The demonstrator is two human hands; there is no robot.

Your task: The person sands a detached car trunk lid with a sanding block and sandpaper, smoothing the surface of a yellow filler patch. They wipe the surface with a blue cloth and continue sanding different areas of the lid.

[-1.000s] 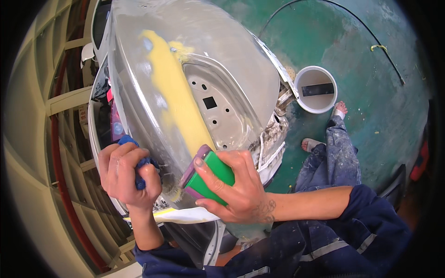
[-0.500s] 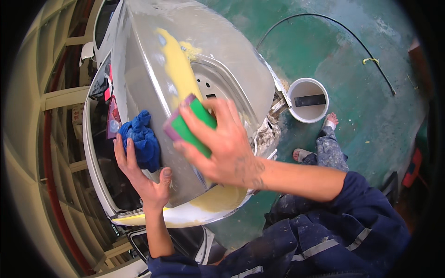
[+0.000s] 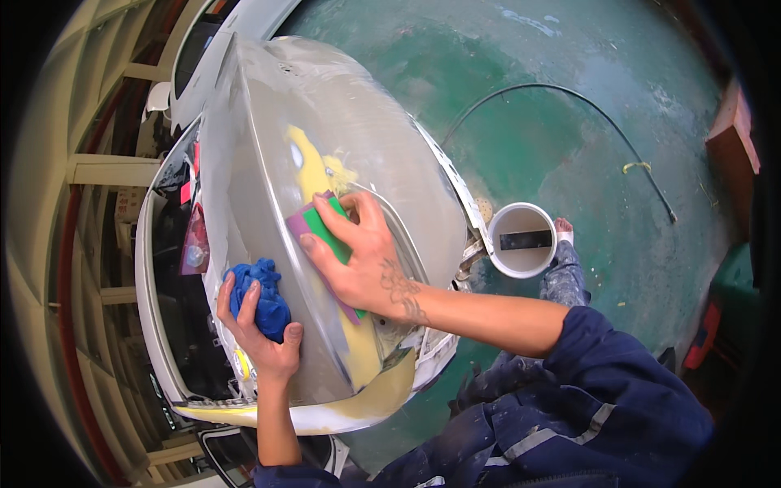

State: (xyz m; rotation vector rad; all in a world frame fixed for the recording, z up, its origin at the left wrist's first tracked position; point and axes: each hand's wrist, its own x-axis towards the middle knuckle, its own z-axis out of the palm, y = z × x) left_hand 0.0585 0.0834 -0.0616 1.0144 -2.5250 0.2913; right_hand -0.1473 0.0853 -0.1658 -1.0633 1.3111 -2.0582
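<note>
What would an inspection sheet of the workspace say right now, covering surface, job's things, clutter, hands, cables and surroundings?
Surface: curved grey car panel with a yellow patch
Job's things: green block with purple underside, on the patch; crumpled blue cloth
Clutter: white bucket on the floor, dark strip inside
Hands: right hand grips the block; left hand spread against the cloth
Cables: curved black hose or cable
Surroundings: green floor; reddish box at far right

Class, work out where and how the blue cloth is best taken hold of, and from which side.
Probably by its bunched far folds, pinched from above and the right. The cloth is a crumpled lump with raised ridges to pinch; the left hand lies along its left and near sides, leaving its far right side uncovered.
</note>
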